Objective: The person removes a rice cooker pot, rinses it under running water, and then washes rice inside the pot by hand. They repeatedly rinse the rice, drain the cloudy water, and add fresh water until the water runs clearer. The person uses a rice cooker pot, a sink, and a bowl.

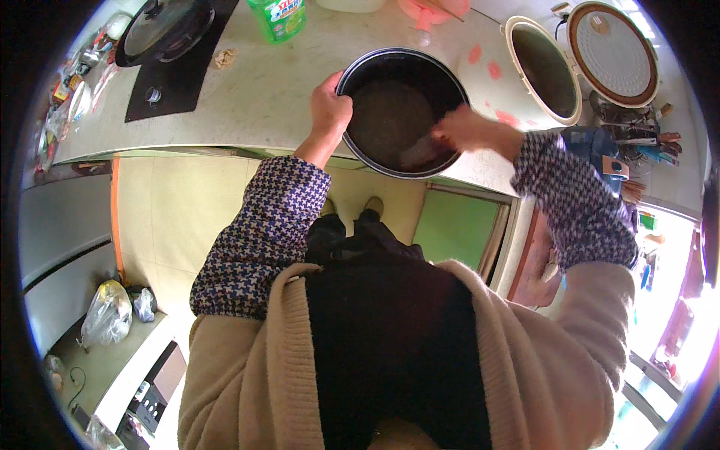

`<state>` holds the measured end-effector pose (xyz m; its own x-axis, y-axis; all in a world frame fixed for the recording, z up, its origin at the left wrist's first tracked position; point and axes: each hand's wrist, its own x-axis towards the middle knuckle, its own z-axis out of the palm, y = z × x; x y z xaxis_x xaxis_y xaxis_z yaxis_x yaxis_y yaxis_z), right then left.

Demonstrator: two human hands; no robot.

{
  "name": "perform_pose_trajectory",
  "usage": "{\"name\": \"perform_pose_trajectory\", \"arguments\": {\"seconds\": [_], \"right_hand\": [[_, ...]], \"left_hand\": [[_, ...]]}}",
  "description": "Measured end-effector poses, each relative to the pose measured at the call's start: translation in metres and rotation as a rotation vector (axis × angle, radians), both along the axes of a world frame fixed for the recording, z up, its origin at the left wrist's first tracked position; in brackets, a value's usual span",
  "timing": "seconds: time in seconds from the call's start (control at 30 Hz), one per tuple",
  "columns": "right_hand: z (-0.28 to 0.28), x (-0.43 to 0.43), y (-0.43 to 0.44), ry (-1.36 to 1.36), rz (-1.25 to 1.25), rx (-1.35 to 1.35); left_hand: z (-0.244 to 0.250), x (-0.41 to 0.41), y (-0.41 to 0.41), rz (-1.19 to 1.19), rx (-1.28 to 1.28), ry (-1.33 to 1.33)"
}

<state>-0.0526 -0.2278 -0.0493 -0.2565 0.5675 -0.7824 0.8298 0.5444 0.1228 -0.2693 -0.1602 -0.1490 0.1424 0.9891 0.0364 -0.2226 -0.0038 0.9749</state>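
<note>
A dark rice-cooker inner pot (388, 107) with a pale rim is tilted towards me at the counter's front edge. My left hand (332, 109) grips its left rim, thumb on the rim's inner side. Over the right rim, my right hand (469, 129) reaches in with curled fingers, blurred by motion. From it a pale, flat thing (419, 154) extends against the lower inside wall, too smeared to name surely. Right of the pot stands the rice cooker body (489, 84), white with red flower prints, its hinged lid (613, 53) raised.
A lidded black pan (166, 28) sits on the gas hob (163, 93) at left. Behind are a green detergent bottle (278, 19) and a pink plastic vessel (433, 8). Utensils (652, 135) crowd the right. Plastic bags (109, 312) lie low at left.
</note>
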Motion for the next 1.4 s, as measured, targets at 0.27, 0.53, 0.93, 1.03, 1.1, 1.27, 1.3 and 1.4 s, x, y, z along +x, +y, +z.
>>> {"name": "perform_pose_trajectory", "arguments": {"seconds": [0.27, 0.53, 0.93, 1.03, 1.1, 1.27, 1.3, 1.4], "right_hand": [[-0.011, -0.004, 0.083, 0.230, 0.937, 0.854], [0.013, -0.021, -0.005, -0.086, 0.070, -0.023], [-0.036, -0.108, 0.052, 1.409, -1.491, -0.278], [-0.065, -0.076, 0.078, 1.670, -1.268, 0.116], [-0.066, -0.073, 0.085, 1.747, -1.351, 0.296], [-0.051, -0.104, 0.031, 1.346, -1.326, -0.001], [-0.042, -0.104, 0.020, 1.144, -1.081, -0.060], [-0.064, -0.071, 0.017, 0.655, -0.376, -0.290]], "left_hand": [[-0.006, -0.002, 0.004, 0.009, 0.084, 0.160], [0.007, -0.003, 0.000, 0.076, 0.154, 0.184], [-0.003, -0.007, 0.004, -0.050, -0.334, -0.154], [0.013, -0.005, -0.003, -0.032, -0.280, -0.243], [0.018, -0.003, -0.005, 0.011, -0.251, -0.251], [-0.006, -0.003, 0.007, 0.088, -0.004, 0.069], [-0.005, -0.005, 0.006, 0.093, 0.014, 0.084], [0.000, -0.002, 0.004, 0.099, 0.056, 0.110]]}}
